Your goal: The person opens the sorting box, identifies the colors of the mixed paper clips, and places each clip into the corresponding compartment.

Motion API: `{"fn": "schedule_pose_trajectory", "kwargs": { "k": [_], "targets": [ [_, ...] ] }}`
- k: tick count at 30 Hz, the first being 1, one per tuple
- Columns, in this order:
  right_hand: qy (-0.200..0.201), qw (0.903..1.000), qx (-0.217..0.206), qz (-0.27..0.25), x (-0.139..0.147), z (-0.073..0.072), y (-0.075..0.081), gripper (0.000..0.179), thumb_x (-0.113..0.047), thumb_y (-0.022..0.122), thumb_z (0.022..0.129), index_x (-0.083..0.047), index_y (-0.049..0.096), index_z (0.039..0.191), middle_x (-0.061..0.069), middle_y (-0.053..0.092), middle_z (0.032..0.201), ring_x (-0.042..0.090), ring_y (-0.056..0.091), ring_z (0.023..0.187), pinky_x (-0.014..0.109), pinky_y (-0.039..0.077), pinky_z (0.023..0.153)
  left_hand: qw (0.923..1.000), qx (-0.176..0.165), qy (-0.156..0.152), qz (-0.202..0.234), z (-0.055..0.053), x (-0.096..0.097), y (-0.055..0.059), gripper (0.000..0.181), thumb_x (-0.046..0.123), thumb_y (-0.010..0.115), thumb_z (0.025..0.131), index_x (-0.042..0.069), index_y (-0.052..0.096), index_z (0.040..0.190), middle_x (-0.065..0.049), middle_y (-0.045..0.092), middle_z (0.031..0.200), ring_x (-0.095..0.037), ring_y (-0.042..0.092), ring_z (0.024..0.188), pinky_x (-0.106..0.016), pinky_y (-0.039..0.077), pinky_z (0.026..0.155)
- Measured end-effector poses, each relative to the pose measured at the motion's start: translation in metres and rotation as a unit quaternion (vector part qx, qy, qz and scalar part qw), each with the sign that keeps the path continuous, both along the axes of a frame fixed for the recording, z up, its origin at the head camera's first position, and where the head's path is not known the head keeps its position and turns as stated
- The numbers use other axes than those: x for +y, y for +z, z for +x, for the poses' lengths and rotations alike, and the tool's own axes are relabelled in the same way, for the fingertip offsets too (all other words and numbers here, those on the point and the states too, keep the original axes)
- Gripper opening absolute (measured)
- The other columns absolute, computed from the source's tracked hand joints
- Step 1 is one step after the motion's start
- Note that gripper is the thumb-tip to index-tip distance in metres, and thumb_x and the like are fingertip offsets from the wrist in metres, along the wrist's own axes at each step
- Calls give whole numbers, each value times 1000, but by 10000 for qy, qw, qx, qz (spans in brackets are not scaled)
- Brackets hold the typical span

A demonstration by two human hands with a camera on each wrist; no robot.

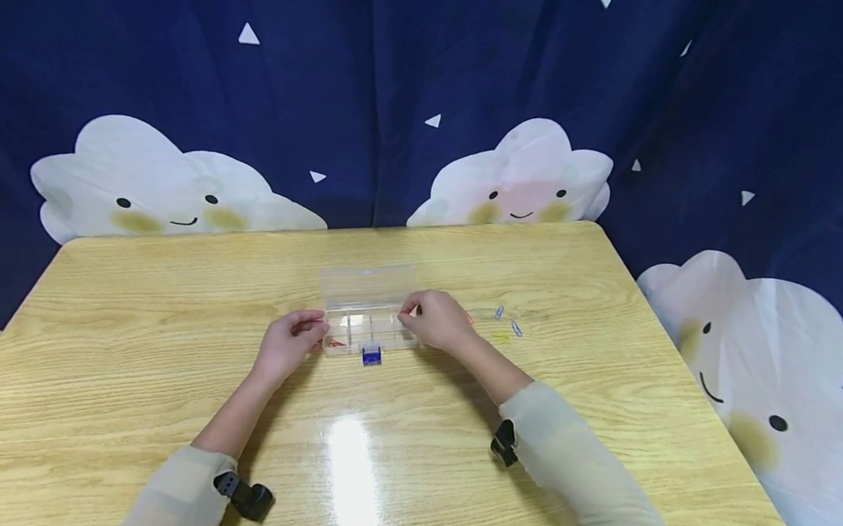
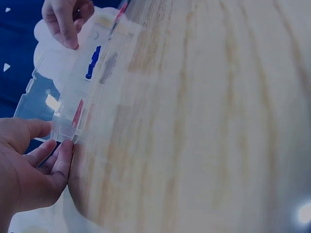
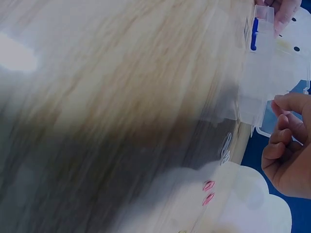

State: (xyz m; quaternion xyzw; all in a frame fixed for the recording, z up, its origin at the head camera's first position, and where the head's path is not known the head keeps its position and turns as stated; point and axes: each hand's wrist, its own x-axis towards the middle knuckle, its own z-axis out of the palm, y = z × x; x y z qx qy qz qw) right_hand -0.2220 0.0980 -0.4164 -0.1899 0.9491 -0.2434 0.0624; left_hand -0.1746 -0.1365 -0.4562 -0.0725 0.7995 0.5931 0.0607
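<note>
A clear plastic compartment box (image 1: 359, 348) lies on the table, its clear lid (image 1: 367, 285) raised toward the back and a blue latch (image 1: 372, 355) at its front. Red paper clips (image 1: 336, 342) lie in its leftmost compartment. At the box's left end, my left hand (image 1: 290, 342) holds the corner between thumb and fingers. My right hand (image 1: 437, 321) is over the right-end compartment, fingers curled, thumb and forefinger tips close together; I cannot tell whether something is between them. In the right wrist view, pale paper clips (image 3: 226, 148) and red ones (image 3: 208, 186) lie beyond the box's right end.
To the right of my right hand, blue paper clips (image 1: 517, 328) and yellow ones (image 1: 500, 335) lie loose on the wooden table (image 1: 196, 344). Behind the table hangs a dark blue curtain (image 1: 312, 53) with cloud prints. Light glares off the tabletop in front of the box.
</note>
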Motion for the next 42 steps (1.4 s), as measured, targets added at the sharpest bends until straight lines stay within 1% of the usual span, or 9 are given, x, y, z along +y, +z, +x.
{"fn": "schedule_pose_trajectory", "kwargs": {
  "k": [5,7,13,19,24,29,38,42],
  "targets": [
    [-25,10000,-6,-41,5,0,-3,13,-25,57,83,-16,66,80,-5,59,69,9,45,53,20,37,50,10000,-36,3,-26,1,-2,1,35,19,55,87,3,52,118,-14,56,107,-13,58,85,-20,52,70],
    [-71,9999,17,-71,8,0,-3,13,-25,57,83,-15,67,81,-5,60,70,8,45,56,19,36,51,10000,-55,2,-20,0,-2,1,35,19,55,87,3,52,118,-14,56,107,-13,57,85,-20,52,70],
    [-215,9996,-20,-166,15,1,-2,14,-25,58,83,-15,67,83,-4,59,72,10,46,57,21,36,52,10000,3,-23,-7,0,-2,1,35,18,55,87,2,52,118,-16,56,107,-11,58,83,-20,52,70],
    [-292,9995,14,-117,25,0,-2,15,-26,58,83,-15,67,84,-4,58,70,10,46,61,21,37,55,10000,64,-2,24,0,-1,0,35,17,56,86,0,52,117,-18,56,106,-13,58,81,-21,52,69],
    [-359,9993,-4,-123,33,-1,-3,15,-27,57,83,-16,67,84,-3,56,66,10,45,57,21,35,51,10000,57,-2,35,0,0,0,35,18,56,86,1,53,117,-17,57,106,-12,58,81,-20,52,69],
    [-485,9986,-120,-194,42,-2,-3,14,-27,57,84,-17,66,86,-3,53,63,10,41,52,22,33,48,10000,64,-16,9,0,-1,0,35,18,56,86,1,52,117,-16,57,105,-13,57,81,-21,52,69],
    [-540,9982,-75,-269,57,-2,-4,15,-26,57,84,-15,66,86,-2,54,62,11,41,50,23,34,48,9999,89,-50,10,1,-1,0,36,19,56,87,0,51,118,-17,56,106,-15,58,83,-22,52,70],
    [-572,9976,-170,-362,63,-1,-3,16,-26,55,85,-14,65,87,2,58,59,11,44,46,24,37,47,10000,64,-39,6,1,-1,1,36,19,56,87,0,52,118,-17,57,107,-15,58,83,-22,52,70]
  ]
}}
